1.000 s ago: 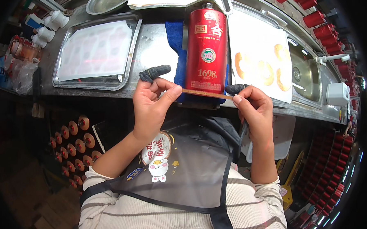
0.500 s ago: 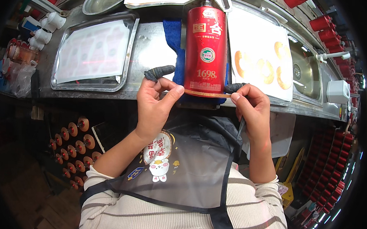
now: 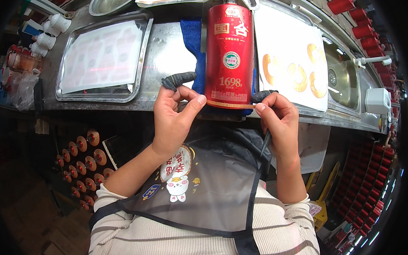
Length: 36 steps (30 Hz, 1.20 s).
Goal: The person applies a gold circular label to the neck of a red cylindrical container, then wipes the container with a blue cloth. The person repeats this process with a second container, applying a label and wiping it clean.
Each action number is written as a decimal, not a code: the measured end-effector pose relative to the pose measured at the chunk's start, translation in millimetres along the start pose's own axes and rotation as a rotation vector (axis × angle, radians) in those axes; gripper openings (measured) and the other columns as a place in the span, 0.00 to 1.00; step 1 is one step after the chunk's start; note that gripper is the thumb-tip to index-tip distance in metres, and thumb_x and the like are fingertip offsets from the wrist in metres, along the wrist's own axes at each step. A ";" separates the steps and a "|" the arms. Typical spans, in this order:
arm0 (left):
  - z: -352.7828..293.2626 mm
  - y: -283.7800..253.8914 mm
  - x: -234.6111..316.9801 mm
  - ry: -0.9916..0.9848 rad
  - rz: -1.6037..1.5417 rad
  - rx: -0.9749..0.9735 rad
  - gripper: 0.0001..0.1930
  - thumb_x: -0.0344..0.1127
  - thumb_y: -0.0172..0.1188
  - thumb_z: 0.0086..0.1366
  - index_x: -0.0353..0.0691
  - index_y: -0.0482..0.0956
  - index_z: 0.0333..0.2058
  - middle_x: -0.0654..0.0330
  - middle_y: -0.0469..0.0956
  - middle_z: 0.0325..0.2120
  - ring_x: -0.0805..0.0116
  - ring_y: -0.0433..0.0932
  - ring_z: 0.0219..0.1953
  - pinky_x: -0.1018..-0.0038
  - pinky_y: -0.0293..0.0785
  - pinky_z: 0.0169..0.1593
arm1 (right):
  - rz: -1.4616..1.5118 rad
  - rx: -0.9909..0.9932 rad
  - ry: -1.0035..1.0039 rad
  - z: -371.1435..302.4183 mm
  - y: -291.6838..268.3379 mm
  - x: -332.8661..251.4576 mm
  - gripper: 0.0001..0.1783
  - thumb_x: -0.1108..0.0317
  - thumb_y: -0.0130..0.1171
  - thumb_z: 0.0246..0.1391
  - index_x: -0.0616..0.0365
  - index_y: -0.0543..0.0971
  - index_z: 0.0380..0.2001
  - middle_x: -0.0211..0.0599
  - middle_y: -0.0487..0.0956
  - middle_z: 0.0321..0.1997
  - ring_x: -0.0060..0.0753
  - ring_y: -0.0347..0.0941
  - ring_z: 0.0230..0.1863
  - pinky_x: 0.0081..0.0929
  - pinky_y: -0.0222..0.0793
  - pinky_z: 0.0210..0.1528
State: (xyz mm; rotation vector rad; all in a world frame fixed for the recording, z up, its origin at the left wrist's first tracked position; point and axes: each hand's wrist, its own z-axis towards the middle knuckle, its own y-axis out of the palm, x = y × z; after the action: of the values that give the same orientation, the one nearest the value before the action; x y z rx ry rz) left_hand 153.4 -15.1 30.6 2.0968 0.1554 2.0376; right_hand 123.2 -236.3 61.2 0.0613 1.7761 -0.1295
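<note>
A glossy red bottle (image 3: 229, 60) lies with its neck pointing away and its base toward me, between my two hands. Across its base end runs a thin gold strip (image 3: 230, 105). My left hand (image 3: 171, 119) pinches the strip's left end between thumb and fingers. At the other end, my right hand (image 3: 279, 121) grips the strip between thumb and forefinger. A dark, thin pointed tool (image 3: 265, 143), perhaps tweezers, hangs down from under the right hand's curled fingers. Dark covers sit on both forefingers. Beneath the bottle is a blue cloth (image 3: 192, 38).
Left on the metal bench stands a tray (image 3: 146, 47) with a white sheet. To the right lies a white sheet (image 3: 285, 35) bearing gold ring-shaped labels, beside a sink (image 3: 338, 78). A metal bowl (image 3: 97, 6) is at the back left. Red bottles (image 3: 360, 189) stack at right.
Both hands keep their pinch on the gold strip at the bottle's base. The right fingertips have shifted very slightly left, and the strip's right end sits a little higher.
</note>
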 end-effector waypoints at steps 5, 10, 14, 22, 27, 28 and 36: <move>0.0 -2.0 -1.1 0.009 0.014 -0.024 0.16 0.22 0.62 0.63 0.34 0.70 0.48 0.63 0.78 0.33 0.78 0.75 0.36 0.79 0.72 0.44 | 0.016 0.004 0.004 1.2 2.2 2.9 0.07 0.71 0.61 0.57 0.58 0.75 0.26 0.19 0.69 0.20 0.08 0.60 0.18 0.12 0.52 0.20; 3.0 -9.7 -5.3 0.014 -0.032 0.007 0.18 0.22 0.58 0.65 0.35 0.70 0.53 0.58 0.77 0.44 0.74 0.75 0.46 0.76 0.72 0.52 | 0.017 0.006 -0.006 0.7 5.2 3.1 0.07 0.70 0.61 0.57 0.57 0.75 0.26 0.18 0.69 0.20 0.08 0.60 0.18 0.12 0.53 0.20; 11.5 -19.1 -3.1 -0.001 0.032 -0.059 0.21 0.24 0.53 0.67 0.36 0.68 0.59 0.53 0.74 0.57 0.65 0.71 0.60 0.68 0.62 0.66 | 0.033 -0.001 0.017 2.0 2.3 7.3 0.09 0.67 0.59 0.60 0.57 0.75 0.27 0.17 0.68 0.20 0.09 0.58 0.17 0.12 0.52 0.20; 14.5 -2.8 -4.1 0.032 -0.018 -0.256 0.38 0.35 0.66 0.64 0.33 0.57 0.68 0.51 0.64 0.64 0.63 0.62 0.66 0.67 0.54 0.70 | -0.009 -0.012 -0.016 0.8 17.5 3.3 0.13 0.59 0.61 0.62 0.57 0.72 0.33 0.17 0.70 0.24 0.05 0.61 0.23 0.08 0.53 0.24; 13.7 0.9 -7.3 0.052 0.030 -0.235 0.38 0.36 0.67 0.64 0.32 0.57 0.67 0.50 0.65 0.64 0.62 0.63 0.66 0.67 0.55 0.69 | -0.008 0.011 -0.015 3.7 21.1 14.0 0.18 0.62 0.70 0.55 0.56 0.69 0.31 0.25 0.77 0.27 0.05 0.64 0.23 0.07 0.56 0.24; 13.3 1.3 -7.5 0.054 0.030 -0.229 0.38 0.36 0.67 0.64 0.32 0.57 0.67 0.50 0.65 0.64 0.62 0.63 0.66 0.67 0.56 0.69 | -0.009 0.004 -0.010 3.8 21.1 13.0 0.18 0.62 0.70 0.56 0.56 0.68 0.31 0.25 0.77 0.27 0.04 0.64 0.23 0.07 0.56 0.24; 14.2 -0.7 -9.0 0.073 0.066 -0.236 0.38 0.38 0.67 0.64 0.32 0.58 0.67 0.49 0.65 0.64 0.61 0.63 0.66 0.66 0.55 0.69 | 0.000 -0.027 -0.008 4.6 20.1 12.4 0.18 0.63 0.69 0.56 0.56 0.68 0.31 0.26 0.77 0.28 0.05 0.64 0.24 0.06 0.56 0.25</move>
State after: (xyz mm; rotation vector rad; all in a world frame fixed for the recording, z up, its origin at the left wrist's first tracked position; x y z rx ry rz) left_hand 167.2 -17.6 21.4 1.9099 -0.1389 2.0575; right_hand 127.4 -217.2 47.1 0.0409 1.7692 -0.1054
